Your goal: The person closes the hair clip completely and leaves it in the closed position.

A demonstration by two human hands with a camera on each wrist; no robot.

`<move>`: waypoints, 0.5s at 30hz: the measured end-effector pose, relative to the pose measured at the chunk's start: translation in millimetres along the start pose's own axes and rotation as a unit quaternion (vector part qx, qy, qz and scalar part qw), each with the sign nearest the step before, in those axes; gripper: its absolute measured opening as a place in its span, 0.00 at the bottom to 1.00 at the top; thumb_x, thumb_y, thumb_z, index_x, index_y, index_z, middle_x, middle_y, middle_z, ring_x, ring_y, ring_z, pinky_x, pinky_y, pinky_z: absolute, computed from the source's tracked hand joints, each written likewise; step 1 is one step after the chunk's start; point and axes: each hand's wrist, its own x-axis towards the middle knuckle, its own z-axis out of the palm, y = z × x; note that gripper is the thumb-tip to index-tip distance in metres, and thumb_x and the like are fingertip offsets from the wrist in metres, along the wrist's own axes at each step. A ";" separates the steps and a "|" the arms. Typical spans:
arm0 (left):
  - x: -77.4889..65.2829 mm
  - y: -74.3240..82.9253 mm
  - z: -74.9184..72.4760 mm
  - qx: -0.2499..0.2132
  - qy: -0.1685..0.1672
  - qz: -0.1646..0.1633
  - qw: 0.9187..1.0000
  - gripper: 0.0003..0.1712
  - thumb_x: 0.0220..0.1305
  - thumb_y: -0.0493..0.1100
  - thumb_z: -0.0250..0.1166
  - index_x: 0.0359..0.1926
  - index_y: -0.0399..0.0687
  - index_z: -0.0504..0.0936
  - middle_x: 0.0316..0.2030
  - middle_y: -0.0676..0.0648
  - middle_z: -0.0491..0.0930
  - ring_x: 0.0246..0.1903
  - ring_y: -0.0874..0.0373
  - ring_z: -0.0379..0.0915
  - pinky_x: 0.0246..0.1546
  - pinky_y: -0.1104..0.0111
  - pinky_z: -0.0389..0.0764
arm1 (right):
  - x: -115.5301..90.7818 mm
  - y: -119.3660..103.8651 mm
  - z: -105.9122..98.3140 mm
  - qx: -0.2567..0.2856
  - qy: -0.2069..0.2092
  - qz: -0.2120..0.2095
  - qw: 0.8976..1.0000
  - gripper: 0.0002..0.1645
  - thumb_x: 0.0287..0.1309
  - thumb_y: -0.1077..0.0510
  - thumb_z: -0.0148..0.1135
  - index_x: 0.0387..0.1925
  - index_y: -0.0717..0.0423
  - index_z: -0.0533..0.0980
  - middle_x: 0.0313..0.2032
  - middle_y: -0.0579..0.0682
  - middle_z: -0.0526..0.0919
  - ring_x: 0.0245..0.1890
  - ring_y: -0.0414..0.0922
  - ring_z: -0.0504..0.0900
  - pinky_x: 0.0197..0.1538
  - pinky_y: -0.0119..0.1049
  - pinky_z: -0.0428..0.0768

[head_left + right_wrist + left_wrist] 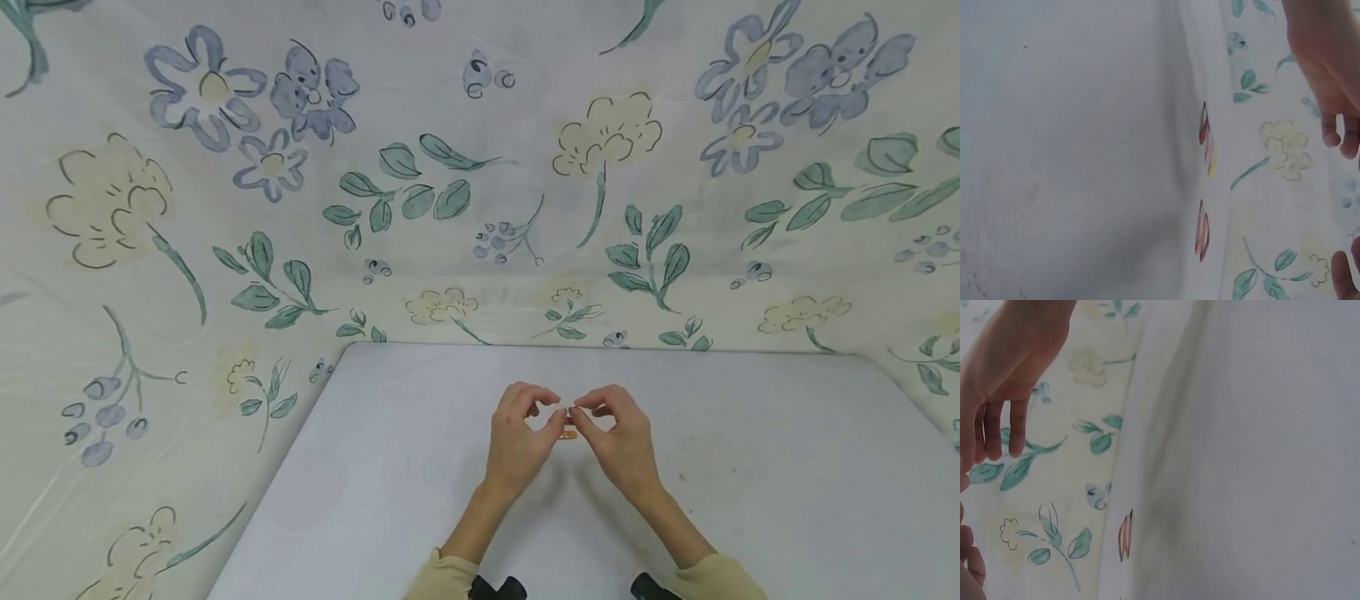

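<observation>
Over the table's middle, my left hand (521, 433) and right hand (618, 437) meet at their thumb and index fingertips. Between those tips is a small dark reddish piece, mostly hidden, pinched from both sides. An orange piece (570, 434) shows just below the fingertips. In the right wrist view, slim pointed pieces in red, pink and yellow (1208, 147) form one group, and an orange-brown pair (1204, 232) lies apart from it. An orange-red slim piece (1125, 536) appears in the left wrist view. My other fingers are bent, away from the pieces.
The white table (360, 467) has a far edge against a flower-printed sheet (510, 275), which also hangs along the left side. Small dark specks (682, 477) dot the table on the right. Black wrist devices (501, 588) sit by both sleeves.
</observation>
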 end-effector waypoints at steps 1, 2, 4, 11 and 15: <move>-0.6 0.6 0.4 -0.008 0.005 -0.003 1.000 0.09 0.53 0.35 0.73 0.35 0.46 0.82 0.34 0.50 0.79 0.34 0.58 0.71 0.35 0.72 0.74 | -0.1 -0.8 -0.1 0.001 0.001 0.003 1.000 0.12 0.48 0.68 0.74 0.33 0.56 0.79 0.33 0.47 0.81 0.38 0.41 0.78 0.42 0.32 0.80; -1.3 1.1 0.9 -0.015 0.009 -0.005 1.000 0.09 0.53 0.34 0.73 0.36 0.46 0.82 0.34 0.50 0.80 0.33 0.58 0.71 0.35 0.71 0.74 | -0.2 -1.3 -0.1 0.003 0.002 0.005 1.000 0.12 0.48 0.69 0.74 0.33 0.56 0.79 0.33 0.47 0.81 0.38 0.41 0.79 0.42 0.32 0.80; -3.0 1.6 1.7 -0.024 0.014 -0.013 1.000 0.09 0.54 0.34 0.72 0.36 0.46 0.82 0.34 0.50 0.80 0.33 0.58 0.71 0.35 0.71 0.73 | -1.2 -1.5 0.1 0.003 0.004 0.009 1.000 0.13 0.48 0.69 0.74 0.33 0.56 0.79 0.33 0.47 0.81 0.38 0.41 0.79 0.42 0.32 0.80; -9.3 0.7 5.0 -0.041 0.031 -0.021 0.998 0.10 0.53 0.33 0.72 0.36 0.44 0.81 0.34 0.48 0.80 0.32 0.53 0.72 0.35 0.71 0.72 | -6.6 0.9 1.9 0.014 0.011 0.009 1.000 0.13 0.47 0.69 0.75 0.33 0.56 0.79 0.33 0.46 0.81 0.37 0.41 0.79 0.41 0.30 0.80; -13.2 -2.5 8.1 -0.036 0.037 -0.019 0.998 0.10 0.52 0.33 0.72 0.35 0.45 0.81 0.33 0.51 0.80 0.31 0.55 0.71 0.35 0.71 0.72 | -10.2 2.9 3.0 0.015 0.015 0.017 1.000 0.14 0.46 0.68 0.75 0.33 0.56 0.78 0.33 0.46 0.81 0.37 0.41 0.79 0.41 0.30 0.80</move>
